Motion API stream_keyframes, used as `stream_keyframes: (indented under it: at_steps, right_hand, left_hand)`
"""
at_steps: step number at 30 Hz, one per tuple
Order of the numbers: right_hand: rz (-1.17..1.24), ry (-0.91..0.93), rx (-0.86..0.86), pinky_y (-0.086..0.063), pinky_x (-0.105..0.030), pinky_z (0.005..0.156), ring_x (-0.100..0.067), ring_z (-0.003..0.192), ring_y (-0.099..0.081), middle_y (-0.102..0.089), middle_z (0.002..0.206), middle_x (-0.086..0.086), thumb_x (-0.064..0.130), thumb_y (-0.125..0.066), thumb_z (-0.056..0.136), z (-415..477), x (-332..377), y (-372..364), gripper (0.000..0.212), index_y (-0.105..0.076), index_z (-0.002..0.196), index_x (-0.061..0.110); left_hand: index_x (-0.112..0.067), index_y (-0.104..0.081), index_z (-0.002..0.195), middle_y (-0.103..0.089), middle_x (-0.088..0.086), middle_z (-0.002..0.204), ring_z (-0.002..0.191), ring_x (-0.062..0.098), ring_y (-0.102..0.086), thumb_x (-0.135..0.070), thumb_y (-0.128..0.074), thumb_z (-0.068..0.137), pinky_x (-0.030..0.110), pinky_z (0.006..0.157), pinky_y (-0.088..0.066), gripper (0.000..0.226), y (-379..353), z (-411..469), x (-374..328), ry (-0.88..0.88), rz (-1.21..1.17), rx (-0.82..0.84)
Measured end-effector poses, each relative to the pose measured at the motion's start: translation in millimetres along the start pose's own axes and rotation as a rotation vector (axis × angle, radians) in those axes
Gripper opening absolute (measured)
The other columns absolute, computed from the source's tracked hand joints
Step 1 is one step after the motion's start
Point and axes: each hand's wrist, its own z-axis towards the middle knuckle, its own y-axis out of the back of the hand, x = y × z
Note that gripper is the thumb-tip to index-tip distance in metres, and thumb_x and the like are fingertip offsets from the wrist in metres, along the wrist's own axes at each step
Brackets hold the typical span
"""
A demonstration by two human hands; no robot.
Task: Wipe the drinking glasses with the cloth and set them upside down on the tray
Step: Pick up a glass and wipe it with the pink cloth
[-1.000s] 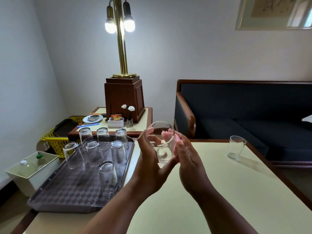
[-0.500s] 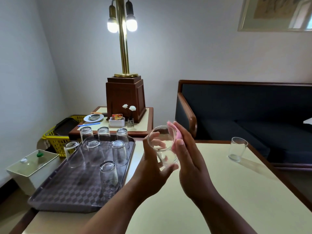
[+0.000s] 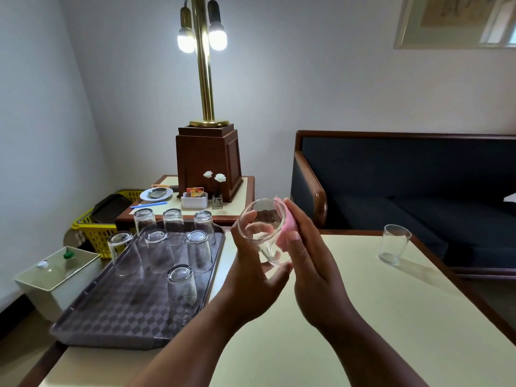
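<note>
My left hand grips a clear drinking glass held up over the cream table, mouth tilted toward me. My right hand presses a pink cloth flat against the glass's right outer side; most of the cloth is hidden behind the palm. To the left lies a dark checkered tray with several glasses standing upside down on it, the nearest at its right side. One more glass stands upright and alone at the table's far right.
A side table behind the tray carries a brass lamp on a wooden base, a small vase, a white holder and a plate. A dark sofa is beyond the table. A yellow basket and a white lidded box stand at left.
The cloth-covered fingers came out of the glass; my right hand now holds the cloth against its outer right side. The glass has tipped and turned slightly in my left hand.
</note>
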Motion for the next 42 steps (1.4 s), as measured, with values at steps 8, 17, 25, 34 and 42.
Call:
stream_keyframes:
  at_steps: [8,17,25,34,42]
  right_hand:
    - [-0.09,-0.13,-0.063,-0.041,-0.015,0.1,-0.003,0.131,-0.049,-0.049,0.142,0.023,0.059,-0.027,0.091,4.2,-10.7,8.2,0.055,-0.038,0.143,0.045]
    - [-0.109,-0.063,-0.053,-0.041,-0.029,0.112,0.013,0.126,-0.045,-0.044,0.142,0.033,0.061,-0.029,0.093,4.9,-8.7,2.0,0.048,-0.031,0.141,0.056]
    - [-0.104,0.021,-0.054,-0.041,-0.011,0.099,0.012,0.127,-0.045,-0.046,0.138,0.038,0.051,-0.034,0.098,1.8,-1.3,-0.1,0.046,-0.036,0.144,0.047]
    - [-0.043,0.015,-0.062,-0.045,-0.008,0.093,0.012,0.12,-0.051,-0.054,0.128,0.037,0.049,-0.033,0.097,1.4,1.0,0.5,0.045,-0.044,0.14,0.04]
    - [-0.092,-0.066,-0.029,-0.048,-0.015,0.099,0.009,0.123,-0.051,-0.053,0.134,0.03,0.058,-0.028,0.094,5.0,-11.1,3.0,0.05,-0.041,0.141,0.045]
  left_hand:
    - [-0.023,-0.019,0.143,-0.049,-0.004,0.134,0.125,0.012,-0.055,0.001,-0.077,0.08,0.023,0.079,-0.057,0.089,-1.1,-1.4,1.1,0.101,-0.082,0.03]
    - [-0.013,-0.023,0.14,-0.047,0.001,0.139,0.131,0.013,-0.049,0.002,-0.065,0.082,0.023,0.095,-0.051,0.074,1.2,0.1,2.7,0.061,-0.03,0.059]
    - [-0.017,-0.021,0.143,-0.049,-0.005,0.135,0.128,0.011,-0.051,-0.012,-0.076,0.083,0.029,0.094,-0.053,0.082,1.4,1.0,-1.9,0.036,-0.045,0.032]
    - [-0.023,-0.01,0.147,-0.033,-0.007,0.148,0.137,0.011,-0.041,0.002,-0.071,0.084,0.027,0.102,-0.05,0.091,1.5,-1.0,2.8,0.058,-0.033,0.1]
    - [-0.015,-0.024,0.138,-0.047,0.0,0.129,0.123,0.016,-0.054,-0.027,-0.084,0.077,0.042,0.078,-0.061,0.087,3.6,0.5,-0.5,0.064,-0.042,-0.045]
